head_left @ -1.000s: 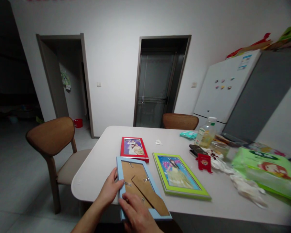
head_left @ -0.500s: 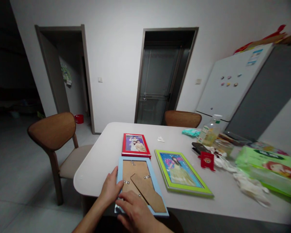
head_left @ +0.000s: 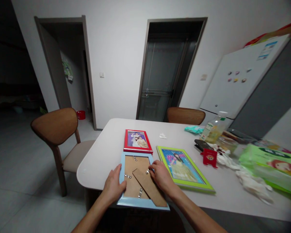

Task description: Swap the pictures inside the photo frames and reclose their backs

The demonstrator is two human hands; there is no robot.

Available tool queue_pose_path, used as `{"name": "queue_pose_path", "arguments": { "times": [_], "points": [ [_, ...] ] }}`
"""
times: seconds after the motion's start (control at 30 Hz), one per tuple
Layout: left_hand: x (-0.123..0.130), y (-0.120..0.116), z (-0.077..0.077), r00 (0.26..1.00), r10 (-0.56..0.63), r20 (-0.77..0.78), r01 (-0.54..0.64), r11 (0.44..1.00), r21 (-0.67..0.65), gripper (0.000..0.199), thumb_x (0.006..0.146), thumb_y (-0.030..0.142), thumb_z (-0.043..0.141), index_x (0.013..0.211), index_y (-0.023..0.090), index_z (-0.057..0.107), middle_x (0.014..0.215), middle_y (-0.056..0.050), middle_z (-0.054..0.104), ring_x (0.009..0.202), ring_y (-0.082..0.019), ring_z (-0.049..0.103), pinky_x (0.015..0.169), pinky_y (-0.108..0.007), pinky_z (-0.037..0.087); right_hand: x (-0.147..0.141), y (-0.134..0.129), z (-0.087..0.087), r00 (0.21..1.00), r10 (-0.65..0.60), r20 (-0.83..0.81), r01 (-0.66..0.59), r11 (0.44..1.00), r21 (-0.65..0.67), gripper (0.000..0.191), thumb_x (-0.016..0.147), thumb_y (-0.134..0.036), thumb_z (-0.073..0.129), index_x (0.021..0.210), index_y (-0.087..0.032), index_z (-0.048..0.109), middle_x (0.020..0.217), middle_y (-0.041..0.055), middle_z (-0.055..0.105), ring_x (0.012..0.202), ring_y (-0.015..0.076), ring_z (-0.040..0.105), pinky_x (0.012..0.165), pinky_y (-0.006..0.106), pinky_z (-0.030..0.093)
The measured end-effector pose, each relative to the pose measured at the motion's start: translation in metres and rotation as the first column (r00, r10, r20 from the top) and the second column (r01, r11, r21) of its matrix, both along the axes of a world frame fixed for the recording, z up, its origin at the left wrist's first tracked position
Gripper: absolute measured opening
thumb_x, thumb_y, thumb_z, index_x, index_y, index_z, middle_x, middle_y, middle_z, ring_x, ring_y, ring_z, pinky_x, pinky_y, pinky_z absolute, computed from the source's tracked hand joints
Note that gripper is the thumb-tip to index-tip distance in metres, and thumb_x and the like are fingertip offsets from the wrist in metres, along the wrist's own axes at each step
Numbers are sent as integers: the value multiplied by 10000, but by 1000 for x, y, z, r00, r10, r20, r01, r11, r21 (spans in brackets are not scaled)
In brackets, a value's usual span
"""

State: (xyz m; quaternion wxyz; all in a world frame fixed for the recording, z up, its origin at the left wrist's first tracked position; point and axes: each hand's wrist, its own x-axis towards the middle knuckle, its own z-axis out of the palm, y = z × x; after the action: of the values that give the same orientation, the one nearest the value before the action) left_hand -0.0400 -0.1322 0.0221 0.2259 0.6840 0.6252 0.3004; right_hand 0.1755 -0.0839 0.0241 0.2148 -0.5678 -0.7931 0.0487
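A light-blue picture frame point(head_left: 142, 202) lies face down at the table's near edge, its brown backboard point(head_left: 131, 189) and folded stand point(head_left: 149, 186) uppermost. My left hand point(head_left: 113, 184) grips its left side, thumb over the border. At the right border, the bent fingers of my right hand point(head_left: 161, 174) pinch a small metal turn clip point(head_left: 147, 171). Other clips sit at the top, left and bottom of the backboard. A red picture frame point(head_left: 138, 149) with a group photo touches or nearly touches the blue one's far end. To the right lies a green picture frame point(head_left: 196, 187) with a photo of a person in a yellow dress.
On the table's right are a bottle point(head_left: 214, 127), a black object point(head_left: 200, 145), a red card-like item point(head_left: 210, 158), crumpled tissues point(head_left: 254, 186) and a green tissue pack point(head_left: 269, 165). Wooden chairs point(head_left: 55, 126) stand at the left and far side. A fridge point(head_left: 242, 71) is behind.
My right hand has moved from the frame's lower left to the clip on its right border. The bottom clip is now uncovered. My left hand stays at the left side.
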Motion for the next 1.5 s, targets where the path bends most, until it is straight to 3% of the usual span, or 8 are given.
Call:
{"name": "queue_pose_path", "arguments": {
  "times": [0.23,0.33,0.5,0.7,0.9,1.17,1.37,1.5],
  "points": [
    [3,-1,-4,996,22,-88,-20,999,27,624,660,200,428,1247,41,286,1251,-142,414,1158,-222,361,977,-316,246,-28,-16,7,997,77,-26,-76,995,58,230,753,-201,441,879,-179,633,933,78,558,881,174,454,777,251,322],
    [3,-1,-4,993,27,-112,-24,999,30,612,673,205,414,1244,27,282,1250,-150,413,1159,-219,361,976,-323,254,-58,-19,8,978,206,-36,-206,979,13,199,758,-253,459,791,-188,644,858,56,569,848,155,466,757,238,320],
    [3,0,-5,992,19,-128,-15,999,33,590,681,200,402,1236,29,298,1248,-147,417,1159,-211,364,977,-324,260,-88,-13,6,981,195,-11,-195,981,-18,198,747,-235,469,670,-155,633,745,56,553,744,147,472,690,237,332],
    [3,0,-10,992,28,-120,-21,998,56,603,665,190,412,1237,35,302,1255,-146,409,1163,-219,358,984,-334,249,-79,-2,-1,982,178,-54,-177,984,24,203,771,-226,436,759,-160,628,797,54,550,795,143,471,725,224,326],
    [1,0,-11,993,19,-118,-12,998,61,611,670,198,414,1246,36,287,1259,-155,401,1160,-230,359,981,-358,252,-61,32,-1,998,-66,22,67,998,-19,252,790,-242,400,841,-152,629,833,84,556,809,167,468,717,250,318],
    [3,-1,-8,989,16,-145,-9,999,47,603,674,193,402,1241,21,294,1258,-161,399,1157,-229,359,982,-353,248,-68,40,-1,996,-86,34,88,994,-58,288,781,-264,394,963,-218,613,905,90,547,863,205,456,703,286,326],
    [2,0,-10,989,20,-148,-11,998,61,598,681,207,407,1243,36,293,1255,-148,406,1155,-217,362,982,-336,248,-48,7,18,988,147,-49,-150,986,-69,368,715,-245,485,1076,-198,542,1019,77,523,943,185,450,843,288,310],
    [3,-1,-10,989,32,-143,-24,998,60,592,685,208,408,1244,47,291,1255,-146,406,1158,-218,359,983,-335,241,-24,-29,32,897,423,-130,-443,864,-240,309,614,-226,583,920,-234,624,1142,56,450,1056,203,395,900,313,285]
  ]
}}
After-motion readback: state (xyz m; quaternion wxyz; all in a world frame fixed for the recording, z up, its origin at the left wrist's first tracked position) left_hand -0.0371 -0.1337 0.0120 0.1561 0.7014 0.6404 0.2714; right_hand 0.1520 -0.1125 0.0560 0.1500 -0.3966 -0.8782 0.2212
